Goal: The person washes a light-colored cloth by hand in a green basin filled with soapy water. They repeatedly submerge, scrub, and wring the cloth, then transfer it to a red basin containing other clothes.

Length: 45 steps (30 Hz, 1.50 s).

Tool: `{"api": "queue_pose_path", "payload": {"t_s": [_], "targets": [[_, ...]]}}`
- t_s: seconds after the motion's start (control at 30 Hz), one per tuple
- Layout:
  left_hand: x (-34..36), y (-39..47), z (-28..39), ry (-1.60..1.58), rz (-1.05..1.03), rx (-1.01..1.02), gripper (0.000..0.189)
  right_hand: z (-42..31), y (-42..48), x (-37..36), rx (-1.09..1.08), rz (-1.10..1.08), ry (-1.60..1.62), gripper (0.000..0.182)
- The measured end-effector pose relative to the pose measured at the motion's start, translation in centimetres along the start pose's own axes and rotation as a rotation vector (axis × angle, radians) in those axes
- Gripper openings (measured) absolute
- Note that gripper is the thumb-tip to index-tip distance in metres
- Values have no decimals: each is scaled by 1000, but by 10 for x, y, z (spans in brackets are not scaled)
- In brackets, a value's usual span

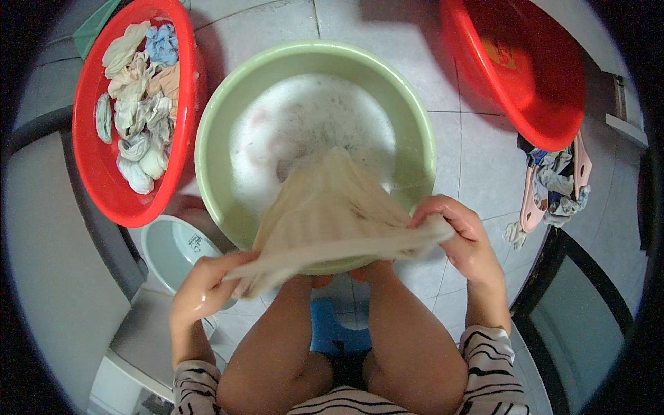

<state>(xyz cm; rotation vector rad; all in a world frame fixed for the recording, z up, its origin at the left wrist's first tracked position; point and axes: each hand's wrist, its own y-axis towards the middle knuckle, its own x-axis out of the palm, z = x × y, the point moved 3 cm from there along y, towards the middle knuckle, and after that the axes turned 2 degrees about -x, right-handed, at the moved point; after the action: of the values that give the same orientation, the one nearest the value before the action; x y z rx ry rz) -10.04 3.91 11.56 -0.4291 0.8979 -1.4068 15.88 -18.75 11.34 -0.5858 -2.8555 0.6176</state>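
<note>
A wet beige cloth garment (pixel 332 207) is stretched between my two hands over the near side of a large pale green plastic basin (pixel 210 150). My left hand (pixel 205 285) grips one end of its lighter band. At the other end, my right hand (pixel 459 231) pinches the band between thumb and fingers. The middle of the cloth hangs down toward the soapy water (pixel 311 119), which is covered with white foam. Both hands look wet. Whether the lower tip of the cloth touches the water I cannot tell.
On the left stands a red basin (pixel 85 150) with several wrung cloth pieces (pixel 137 111). A small pale blue basin (pixel 155 244) sits below it. Upper right is another red basin (pixel 550 104), near pink slippers (pixel 534 207) with socks (pixel 557 179). A blue stool (pixel 332 332) shows between my legs.
</note>
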Motion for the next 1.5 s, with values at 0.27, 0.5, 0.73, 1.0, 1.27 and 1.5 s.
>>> {"api": "queue_pose_path", "payload": {"t_s": [0.27,0.5,0.73,1.0,1.27,1.5], "targets": [[-27,85,-14,-399,202,184,30,50,32,-11,337,377,436,24],[45,228,16,369,437,584,30,135,121,28,-114,497,-662,33],[34,263,-13,205,159,-186,49,171,160,41,177,630,-686,28],[40,254,-42,50,694,314,47,177,166,45,103,802,-405,34],[92,193,-12,-137,556,313,34,164,170,84,488,258,906,49],[82,190,12,243,371,430,19,143,130,99,825,265,1086,48]]}}
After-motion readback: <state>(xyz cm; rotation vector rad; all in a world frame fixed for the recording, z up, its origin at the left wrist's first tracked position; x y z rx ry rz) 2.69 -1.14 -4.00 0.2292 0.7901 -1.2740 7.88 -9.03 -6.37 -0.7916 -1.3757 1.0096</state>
